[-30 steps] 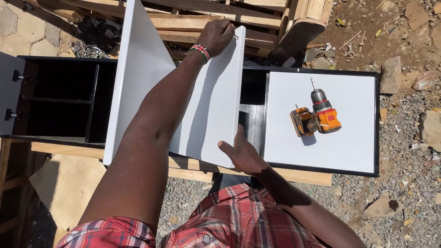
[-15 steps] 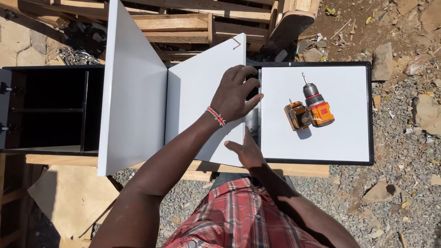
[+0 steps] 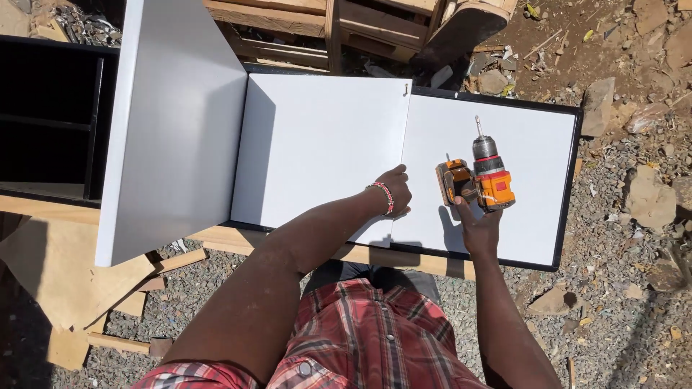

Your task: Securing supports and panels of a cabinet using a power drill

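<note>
A black cabinet lies on its back with white doors. The middle white door (image 3: 324,144) lies flat, closed, and my left hand (image 3: 395,189) rests on its right edge, fingers curled over the edge. An orange and grey cordless drill (image 3: 479,176) lies on the right white door (image 3: 497,137). My right hand (image 3: 477,225) touches the drill's near end, fingers around its base. A left white door (image 3: 176,122) stands open, raised upward.
The cabinet's open black compartments (image 3: 50,122) show at the left. Wooden pallets (image 3: 303,21) lie beyond the cabinet. Plywood scraps (image 3: 58,288) sit at the lower left. Gravel and stones (image 3: 634,216) cover the ground on the right.
The middle door has swung down from raised to flat. My left hand followed it down to its right edge. My right hand moved from the door's lower edge to the drill.
</note>
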